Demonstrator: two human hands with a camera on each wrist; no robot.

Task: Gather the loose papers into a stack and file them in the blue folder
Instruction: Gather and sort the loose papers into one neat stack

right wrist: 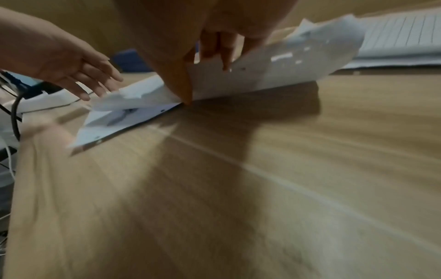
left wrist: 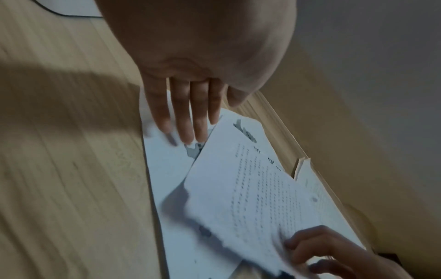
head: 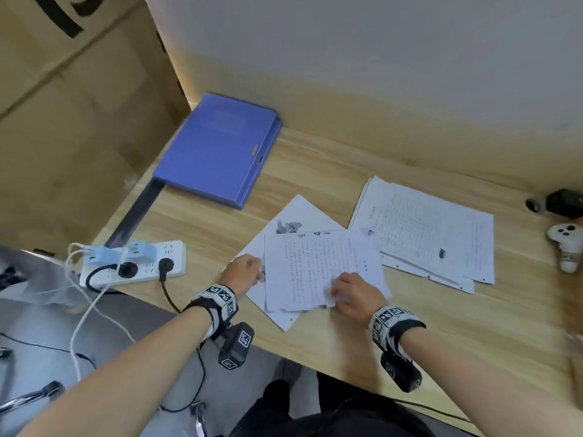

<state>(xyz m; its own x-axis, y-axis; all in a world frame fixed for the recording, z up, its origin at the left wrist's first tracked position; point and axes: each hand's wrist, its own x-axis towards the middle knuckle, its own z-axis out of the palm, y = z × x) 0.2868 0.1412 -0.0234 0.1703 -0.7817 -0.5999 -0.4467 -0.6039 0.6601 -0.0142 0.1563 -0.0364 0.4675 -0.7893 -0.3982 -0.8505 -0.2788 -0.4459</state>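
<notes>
The blue folder (head: 217, 149) lies closed at the back left of the wooden table (head: 441, 326). A bundle of printed sheets (head: 318, 269) lies skewed over a blank sheet (head: 296, 212) near the front edge. My right hand (head: 339, 291) pinches the bundle's near edge, and the right wrist view shows that edge of the sheets (right wrist: 262, 71) raised off the table. My left hand (left wrist: 188, 136) has straight fingers (left wrist: 183, 120) touching the lower sheet (left wrist: 167, 166) by the bundle's left edge. A second pile of papers (head: 426, 231) lies flat to the right, apart from both hands.
A white power strip (head: 132, 263) with plugs and cables sits at the table's left edge. A white controller (head: 566, 247) and a black device (head: 561, 201) lie at the far right. A big cardboard box (head: 79, 121) stands left, with a wall behind.
</notes>
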